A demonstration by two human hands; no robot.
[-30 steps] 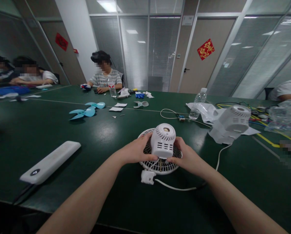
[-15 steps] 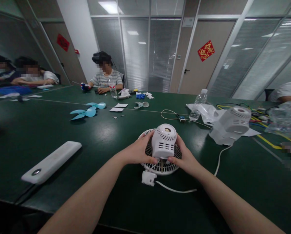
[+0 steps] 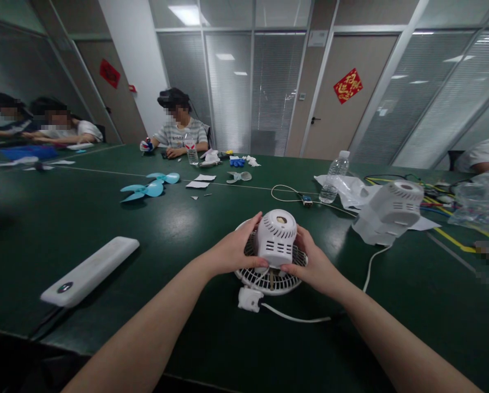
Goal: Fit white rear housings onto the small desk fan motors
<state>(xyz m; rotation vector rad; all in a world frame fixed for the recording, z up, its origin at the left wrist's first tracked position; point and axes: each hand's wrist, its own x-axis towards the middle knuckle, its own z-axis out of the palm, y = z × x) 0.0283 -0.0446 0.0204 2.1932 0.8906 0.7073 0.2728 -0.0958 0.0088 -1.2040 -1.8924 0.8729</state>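
Observation:
A white motor housing [image 3: 275, 240] with vent slots sits over a round white fan grille [image 3: 264, 282] that lies on the green table. My left hand [image 3: 238, 248] grips the housing from its left side, thumb across the lower front. From the right, my right hand [image 3: 315, 267] holds the same housing, its thumb near the bottom edge. A small white clip-like part [image 3: 250, 299] rests against the grille's near edge. Beside it a white cable [image 3: 296, 317] runs right along the table. Whether the housing touches the grille is hidden by my hands.
A long white power bank [image 3: 91, 271] lies at left. Blue fan blades [image 3: 142, 190] and a clear blade [image 3: 239, 177] are farther back. At right stand another white fan body [image 3: 389, 212] and a water bottle [image 3: 334, 177]. Co-workers sit across the table, one [image 3: 179, 128] opposite.
My left fingers have lifted slightly along the housing's upper side. The housing stays nearly in place between both hands, and the view has shifted a little.

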